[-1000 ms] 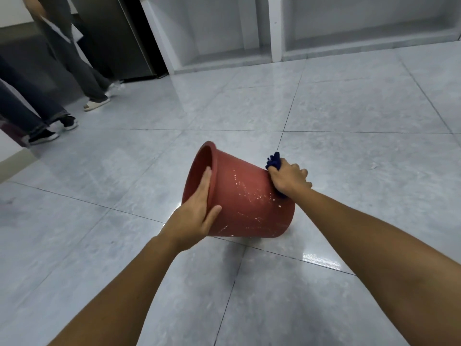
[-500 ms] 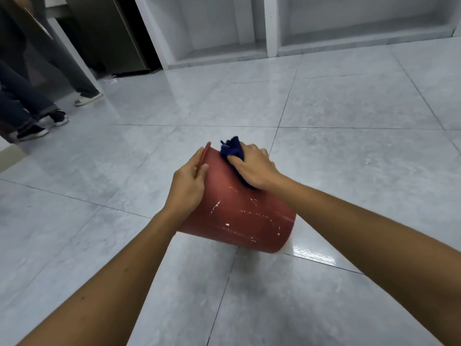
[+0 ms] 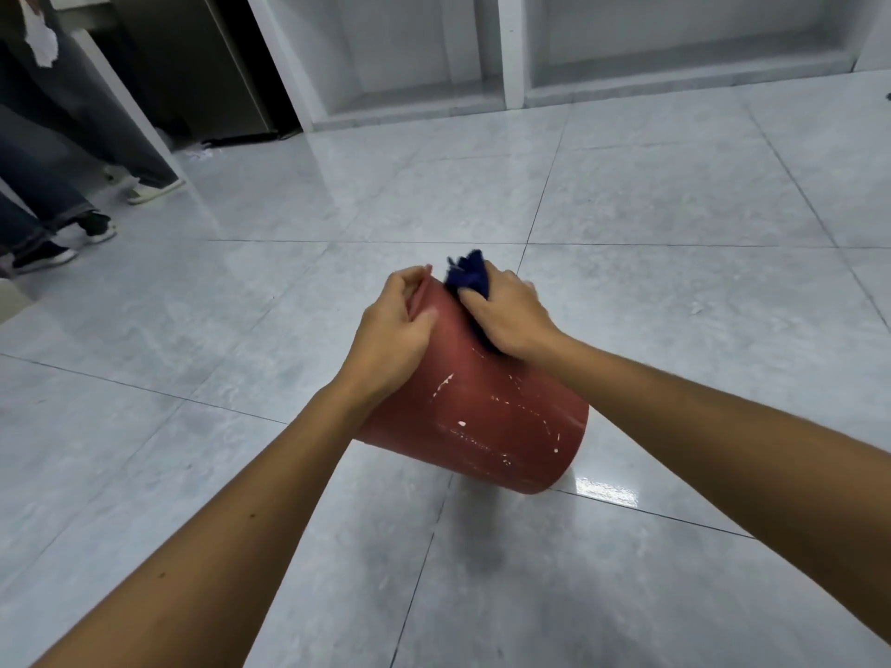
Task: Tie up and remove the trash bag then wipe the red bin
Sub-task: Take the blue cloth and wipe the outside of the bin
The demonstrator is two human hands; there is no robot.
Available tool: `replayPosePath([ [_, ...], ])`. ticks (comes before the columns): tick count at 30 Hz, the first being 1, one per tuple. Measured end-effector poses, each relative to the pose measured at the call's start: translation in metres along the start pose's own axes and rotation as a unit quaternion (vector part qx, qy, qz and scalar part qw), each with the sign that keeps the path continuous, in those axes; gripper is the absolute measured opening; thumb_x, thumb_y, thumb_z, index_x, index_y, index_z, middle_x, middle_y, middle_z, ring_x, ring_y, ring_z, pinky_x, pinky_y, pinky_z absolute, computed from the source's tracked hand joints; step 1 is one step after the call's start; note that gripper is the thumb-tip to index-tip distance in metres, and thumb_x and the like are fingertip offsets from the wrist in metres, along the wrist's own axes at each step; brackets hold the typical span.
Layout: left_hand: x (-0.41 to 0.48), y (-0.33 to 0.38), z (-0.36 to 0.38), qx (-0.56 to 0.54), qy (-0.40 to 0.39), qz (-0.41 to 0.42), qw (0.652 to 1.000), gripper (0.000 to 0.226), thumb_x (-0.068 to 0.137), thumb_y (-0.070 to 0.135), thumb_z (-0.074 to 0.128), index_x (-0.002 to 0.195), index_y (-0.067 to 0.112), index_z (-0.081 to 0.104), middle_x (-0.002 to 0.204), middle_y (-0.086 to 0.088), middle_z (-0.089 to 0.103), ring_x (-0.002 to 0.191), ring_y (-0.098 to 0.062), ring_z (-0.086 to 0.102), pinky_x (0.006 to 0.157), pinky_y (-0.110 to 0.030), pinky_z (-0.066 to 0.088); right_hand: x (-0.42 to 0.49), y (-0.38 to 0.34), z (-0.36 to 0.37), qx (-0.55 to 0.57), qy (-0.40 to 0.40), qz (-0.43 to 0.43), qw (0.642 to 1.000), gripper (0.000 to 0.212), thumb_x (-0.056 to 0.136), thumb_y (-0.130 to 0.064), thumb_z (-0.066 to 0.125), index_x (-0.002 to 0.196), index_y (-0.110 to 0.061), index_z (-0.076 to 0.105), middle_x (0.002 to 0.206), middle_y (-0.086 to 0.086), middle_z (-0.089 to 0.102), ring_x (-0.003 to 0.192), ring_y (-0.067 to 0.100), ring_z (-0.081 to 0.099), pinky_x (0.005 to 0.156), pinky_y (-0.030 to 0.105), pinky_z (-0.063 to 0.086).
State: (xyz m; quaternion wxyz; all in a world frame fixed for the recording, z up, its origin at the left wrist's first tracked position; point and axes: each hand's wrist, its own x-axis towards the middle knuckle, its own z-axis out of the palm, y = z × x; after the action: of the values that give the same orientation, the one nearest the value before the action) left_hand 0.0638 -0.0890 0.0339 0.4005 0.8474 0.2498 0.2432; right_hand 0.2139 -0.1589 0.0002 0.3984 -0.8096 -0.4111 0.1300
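Note:
The red bin is tipped over above the tiled floor, its mouth pointing away from me and its base toward the lower right. White flecks mark its side. My left hand grips the bin's rim at the far left edge. My right hand presses a dark blue cloth against the bin's outer wall just below the rim. No trash bag is in view, and the bin's inside is hidden.
Glossy grey floor tiles spread all around. White open cabinet bays line the back wall. The legs and shoes of two people stand at the far left beside a dark appliance.
The bin has turned so its mouth faces away. My left hand shifted from the side wall to the rim. My right hand slid the cloth from the base end up toward the rim.

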Motion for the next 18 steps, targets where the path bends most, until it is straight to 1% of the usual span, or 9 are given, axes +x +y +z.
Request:
replayPosePath([
  [1,-0.004,-0.001,-0.007,0.000,-0.065,0.004,0.998,0.068,0.085,0.008,0.052,0.146,0.026,0.027,0.150,0.010,0.033,0.132,-0.002,0.039,0.104,-0.016,0.039,-0.007,0.015,-0.001,-0.019,0.018,0.024,0.999,0.041,0.088,-0.045,0.041,0.122,-0.026,0.050,0.115,0.010,0.061,0.112,0.039,0.051,0.095,0.052,0.044],
  [2,-0.008,-0.004,-0.018,0.039,-0.139,0.013,0.989,0.083,0.082,0.006,0.056,0.150,0.029,0.013,0.157,0.011,0.018,0.139,-0.003,0.029,0.111,-0.025,0.034,-0.014,0.032,-0.001,-0.044,0.023,0.054,0.997,0.041,0.088,-0.044,0.042,0.122,-0.024,0.050,0.113,0.011,0.061,0.111,0.039,0.051,0.093,0.051,0.045],
  [3,-0.012,-0.010,-0.029,0.087,-0.197,0.022,0.976,0.095,0.082,0.005,0.060,0.150,0.031,-0.001,0.159,0.013,0.004,0.142,-0.004,0.020,0.114,-0.027,0.028,-0.022,0.048,-0.002,-0.069,0.015,0.086,0.994,0.041,0.088,-0.044,0.042,0.122,-0.023,0.050,0.112,0.011,0.061,0.110,0.039,0.051,0.092,0.050,0.046],
  [5,-0.019,-0.020,-0.047,0.153,-0.237,0.018,0.959,0.104,0.085,0.008,0.064,0.148,0.034,-0.015,0.158,0.014,-0.007,0.144,-0.005,0.013,0.111,-0.018,0.022,-0.031,0.071,-0.005,-0.100,-0.003,0.144,0.985,0.041,0.090,-0.045,0.040,0.120,-0.021,0.051,0.107,0.011,0.061,0.109,0.038,0.051,0.090,0.050,0.047],
  [8,-0.025,-0.026,-0.044,0.165,-0.193,0.023,0.967,0.099,0.089,0.008,0.060,0.145,0.041,-0.015,0.154,0.018,0.003,0.142,-0.004,0.014,0.103,-0.010,0.019,-0.031,0.067,-0.003,-0.118,0.001,0.168,0.979,0.039,0.091,-0.043,0.036,0.116,-0.018,0.053,0.107,0.011,0.060,0.110,0.039,0.050,0.092,0.049,0.045],
  [10,-0.020,-0.024,-0.035,0.167,-0.158,0.027,0.973,0.095,0.089,0.009,0.060,0.146,0.041,-0.010,0.154,0.015,0.011,0.141,-0.006,0.018,0.102,-0.012,0.019,-0.021,0.044,-0.001,-0.119,0.010,0.112,0.987,0.038,0.092,-0.043,0.037,0.114,-0.017,0.054,0.109,0.012,0.061,0.110,0.040,0.051,0.091,0.048,0.046],
  [14,0.009,-0.006,-0.011,0.159,-0.075,0.038,0.984,0.083,0.085,0.015,0.063,0.150,0.029,0.013,0.152,0.007,0.032,0.133,-0.010,0.038,0.097,-0.015,0.028,-0.007,-0.002,0.000,-0.044,0.039,-0.023,0.998,0.038,0.091,-0.043,0.041,0.119,-0.019,0.050,0.114,0.013,0.058,0.110,0.037,0.049,0.090,0.049,0.045],
  [16,0.013,0.002,0.001,0.115,-0.052,0.039,0.991,0.079,0.084,0.014,0.062,0.149,0.025,0.019,0.148,0.009,0.037,0.131,-0.008,0.041,0.096,-0.013,0.031,-0.010,0.003,-0.001,-0.037,0.064,-0.020,0.997,0.040,0.091,-0.043,0.043,0.124,-0.022,0.048,0.119,0.011,0.056,0.114,0.035,0.045,0.088,0.048,0.044],
  [18,0.000,-0.001,0.001,0.110,-0.032,0.070,0.991,0.078,0.084,0.019,0.059,0.149,0.030,0.018,0.137,0.022,0.041,0.117,0.004,0.048,0.088,-0.001,0.032,-0.017,0.027,-0.004,-0.063,0.075,0.030,0.995,0.041,0.090,-0.043,0.042,0.125,-0.022,0.047,0.121,0.012,0.056,0.116,0.036,0.044,0.087,0.047,0.043],
])
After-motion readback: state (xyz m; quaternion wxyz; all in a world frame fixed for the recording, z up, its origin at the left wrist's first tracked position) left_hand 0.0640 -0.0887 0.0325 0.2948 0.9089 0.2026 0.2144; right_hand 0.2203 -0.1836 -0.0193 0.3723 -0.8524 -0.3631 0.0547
